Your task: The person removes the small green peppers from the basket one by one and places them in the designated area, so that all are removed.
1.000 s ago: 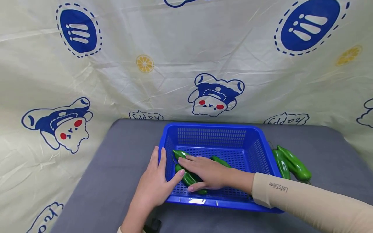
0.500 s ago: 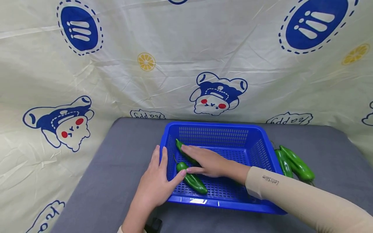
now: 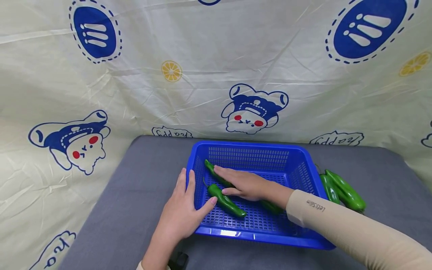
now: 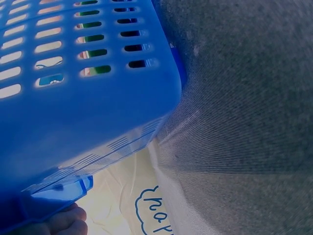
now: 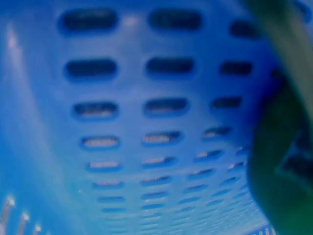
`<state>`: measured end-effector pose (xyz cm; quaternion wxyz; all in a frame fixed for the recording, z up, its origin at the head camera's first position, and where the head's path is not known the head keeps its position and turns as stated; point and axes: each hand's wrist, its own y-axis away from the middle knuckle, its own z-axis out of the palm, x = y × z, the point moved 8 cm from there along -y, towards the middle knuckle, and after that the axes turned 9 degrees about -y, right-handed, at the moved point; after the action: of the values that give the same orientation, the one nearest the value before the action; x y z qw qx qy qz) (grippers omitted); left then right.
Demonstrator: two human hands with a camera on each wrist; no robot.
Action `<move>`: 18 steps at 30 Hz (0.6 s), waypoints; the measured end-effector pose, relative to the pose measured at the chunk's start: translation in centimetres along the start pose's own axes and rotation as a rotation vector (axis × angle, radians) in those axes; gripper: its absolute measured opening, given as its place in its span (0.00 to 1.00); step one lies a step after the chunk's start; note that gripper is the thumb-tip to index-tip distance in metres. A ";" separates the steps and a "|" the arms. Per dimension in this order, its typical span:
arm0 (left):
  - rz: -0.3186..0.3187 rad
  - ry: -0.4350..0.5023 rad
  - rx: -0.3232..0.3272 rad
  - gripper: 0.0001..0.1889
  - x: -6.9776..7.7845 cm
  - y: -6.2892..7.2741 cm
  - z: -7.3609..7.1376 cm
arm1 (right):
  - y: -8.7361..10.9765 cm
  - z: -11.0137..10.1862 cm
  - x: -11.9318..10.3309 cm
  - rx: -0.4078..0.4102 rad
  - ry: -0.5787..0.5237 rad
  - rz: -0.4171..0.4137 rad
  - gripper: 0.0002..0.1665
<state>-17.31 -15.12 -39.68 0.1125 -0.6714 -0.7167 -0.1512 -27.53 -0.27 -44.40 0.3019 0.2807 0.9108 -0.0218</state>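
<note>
In the head view, my left hand holds the left rim of a blue plastic basket, thumb on the inner side. Its fingertips show at the rim in the left wrist view. My right hand reaches into the basket with fairly straight fingers resting over a green pepper, partly covered by that hand. Just below the thumb lies a second green pepper, slanted, its stem toward the left wall. A third green pepper is partly hidden beneath the right wrist. Dark green fills the right wrist view's right edge.
Outside the basket, to its right, green peppers lie on the grey cloth-covered table. Behind the table hangs a pale printed sheet. A small black object sits beside the left wrist.
My right hand has shifted toward the back of the basket, and the pepper under it now lies along the back left. The nearer pepper has turned and slid slightly right. The left hand stays at the rim.
</note>
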 end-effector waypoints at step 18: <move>0.013 -0.009 0.007 0.54 0.0 -0.1 0.1 | -0.2 -0.1 0.7 -0.023 0.121 0.015 0.39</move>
<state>-17.40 -15.10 -39.74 0.1125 -0.6764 -0.7134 -0.1447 -28.11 -0.09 -44.74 0.2498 0.2851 0.9254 0.0078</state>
